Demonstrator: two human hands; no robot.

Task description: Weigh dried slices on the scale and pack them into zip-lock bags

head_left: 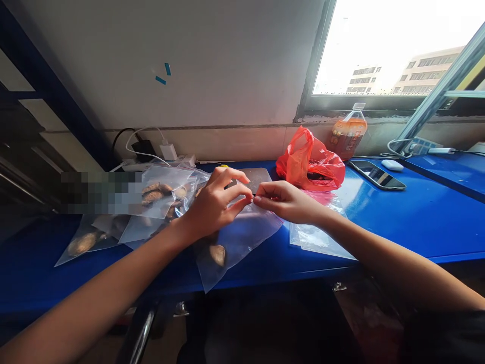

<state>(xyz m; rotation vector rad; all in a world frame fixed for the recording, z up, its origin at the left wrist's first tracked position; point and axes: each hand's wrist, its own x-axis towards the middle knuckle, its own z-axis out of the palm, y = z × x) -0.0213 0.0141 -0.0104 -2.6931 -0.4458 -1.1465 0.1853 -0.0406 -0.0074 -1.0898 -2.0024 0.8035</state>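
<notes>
The left hand [223,199] and the right hand [280,201] meet above a transparent plastic bag with a brown, dried-looking piece inside [242,240], which lies on the blue, shiny bench [401,222], a lower corner pointing to the person. On the right hand, the thumb and forefinger are pressed together at the tips; what is between them is too small to tell. On the left hand, the thumb and forefinger are bent and their tips come close, while the other fingers are curved and apart; I cannot tell whether they grip anything. The tips are kept so near to each other probably because both hands work on one small spot.

To the left, overlapping transparent bags with brown pieces [155,202] are perhaps gathered to leave the middle free for the hands. Flat transparent bags with a pink edge [318,235] lie under the right forearm, maybe for easy reach. Behind them stands a crumpled red plastic bag [308,162], its mouth open, with dark contents.
</notes>
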